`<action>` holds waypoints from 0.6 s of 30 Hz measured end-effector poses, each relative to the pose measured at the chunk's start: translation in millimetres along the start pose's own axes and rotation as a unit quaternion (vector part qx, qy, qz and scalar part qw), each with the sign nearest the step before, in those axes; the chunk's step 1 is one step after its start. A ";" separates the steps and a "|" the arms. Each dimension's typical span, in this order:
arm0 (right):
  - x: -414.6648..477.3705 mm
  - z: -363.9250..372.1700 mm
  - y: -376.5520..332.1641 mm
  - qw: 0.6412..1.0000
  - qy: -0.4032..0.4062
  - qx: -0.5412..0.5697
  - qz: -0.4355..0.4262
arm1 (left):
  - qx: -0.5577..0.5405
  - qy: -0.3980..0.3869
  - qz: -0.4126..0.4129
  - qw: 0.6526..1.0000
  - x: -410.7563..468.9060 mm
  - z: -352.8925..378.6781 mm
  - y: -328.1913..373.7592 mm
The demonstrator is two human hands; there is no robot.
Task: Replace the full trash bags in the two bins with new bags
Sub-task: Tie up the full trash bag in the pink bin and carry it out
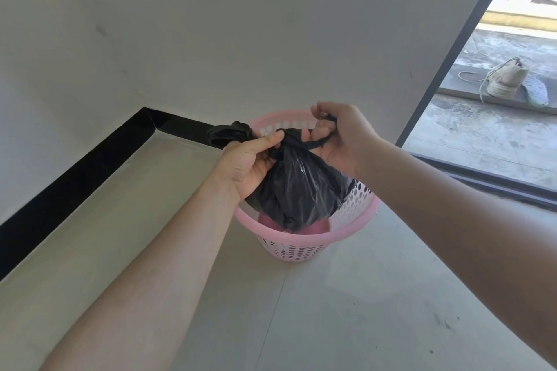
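Observation:
A pink perforated plastic bin stands on the floor in the corner of the room. A full black trash bag hangs just above the bin's opening, its bottom still inside the rim. My left hand grips one twisted end of the bag's top, which sticks out to the left. My right hand grips the other twisted end, looped around its fingers. The two ends cross in a knot between my hands. The bin's pink bottom shows under the bag.
White walls with a black skirting meet behind the bin. A sliding glass door frame stands to the right, with a shoe outside. Grey floor tiles stretch toward me.

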State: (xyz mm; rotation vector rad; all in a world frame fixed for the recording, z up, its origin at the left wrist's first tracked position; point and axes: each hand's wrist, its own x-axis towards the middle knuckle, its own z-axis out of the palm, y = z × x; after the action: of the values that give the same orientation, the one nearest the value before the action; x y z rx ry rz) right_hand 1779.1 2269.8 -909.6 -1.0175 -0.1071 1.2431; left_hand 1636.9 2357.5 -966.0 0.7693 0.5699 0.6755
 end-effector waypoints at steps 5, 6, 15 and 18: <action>2.3 -10.0 -5.5 0.993 -0.008 -0.116 0.012 | 0.131 -0.020 0.056 0.990 -3.2 2.6 -3.7; 3.0 -12.9 -7.4 0.989 0.000 -0.149 -0.006 | 0.167 -0.019 0.067 0.984 -3.8 4.1 -4.0; -1.4 -49.3 -29.3 0.784 -0.110 -0.593 -0.148 | 0.467 -0.045 0.127 0.874 -10.8 11.7 -1.3; 1.7 -52.4 -18.8 0.769 -0.199 -0.603 -0.074 | 0.528 -0.055 0.154 0.833 -10.3 13.8 2.6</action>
State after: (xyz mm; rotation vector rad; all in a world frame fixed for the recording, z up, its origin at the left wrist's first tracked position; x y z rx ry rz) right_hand 1823.5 2241.5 -927.9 -1.7455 -1.4526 1.1705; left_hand 1638.7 2345.4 -953.5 1.9650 0.7124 0.5688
